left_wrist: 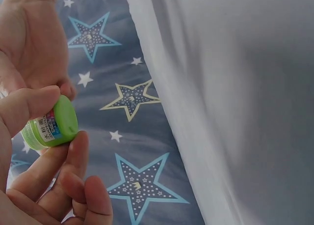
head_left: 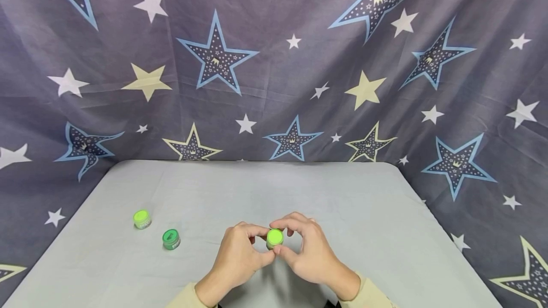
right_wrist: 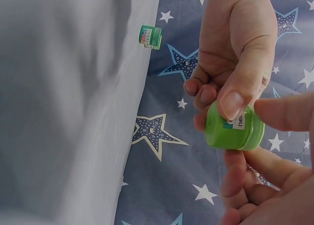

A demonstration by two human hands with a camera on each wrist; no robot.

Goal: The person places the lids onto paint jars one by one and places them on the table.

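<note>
A small paint jar with a light green lid (head_left: 275, 237) is held between both hands above the front of the table. My left hand (head_left: 239, 255) pinches it from the left, thumb on the near side. From the right, my right hand (head_left: 311, 253) grips the same jar with thumb and fingertips. Held level with the lid upward in the head view, the jar (left_wrist: 51, 122) shows a printed label on its side in the left wrist view. In the right wrist view the left thumb lies across part of the label on the jar (right_wrist: 234, 129).
Two more jars stand on the left of the grey-white table (head_left: 342, 198): one with a light green lid (head_left: 142, 219) and one with a darker green lid (head_left: 171, 239). A dark curtain with stars (head_left: 265, 94) hangs behind and around the table.
</note>
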